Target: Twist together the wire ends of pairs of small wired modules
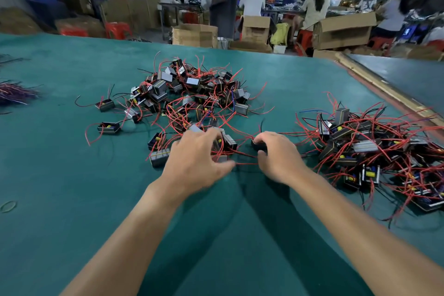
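Green table (pixel 72 199) runs wide under both arms. Beyond the left hand (pixel 194 158) sits the big heap of loose modules (pixel 192 89). Out past the right hand (pixel 280 157) lies a tangled pile (pixel 372 146), likely joined pairs, so I'd call it partway, with plenty left. Left hand splays over the heap's near edge; grasping or not, can't tell. Right hand curls round a dark module (pixel 258 146).

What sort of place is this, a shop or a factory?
Most likely a small factory or assembly workshop. Heaps of wired modules lie on a big green table, open cardboard boxes stand behind it, and other workers sit at benches further back.
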